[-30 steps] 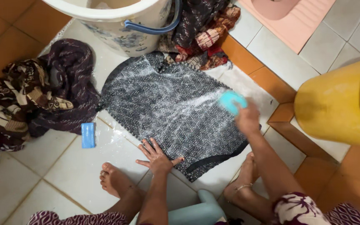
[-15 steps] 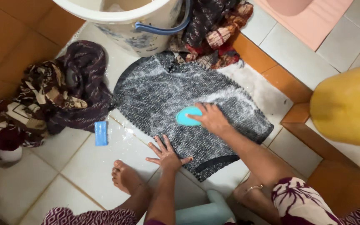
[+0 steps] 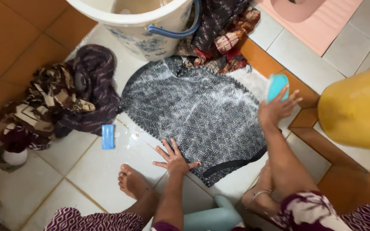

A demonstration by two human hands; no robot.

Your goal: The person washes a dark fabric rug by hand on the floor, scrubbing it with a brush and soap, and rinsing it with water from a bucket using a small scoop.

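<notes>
A wet floor [image 3: 86, 171] of white and orange tiles carries one soapy dark garment [image 3: 198, 115] spread flat. The left hand [image 3: 174, 159] lies open, fingers splayed, pressing its near edge. The right hand [image 3: 275, 109] grips one teal brush [image 3: 277, 85] above its far right edge. Two buckets stand by: white [image 3: 142, 25], yellow [image 3: 356, 111]. One blue soap bar [image 3: 108, 136] lies left, beside two cloth heaps [image 3: 56, 102].

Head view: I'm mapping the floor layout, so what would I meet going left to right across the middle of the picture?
Patterned clothes pile → blue soap bar → left hand → soapy grey garment → right hand holding a teal brush → yellow bucket.
</notes>
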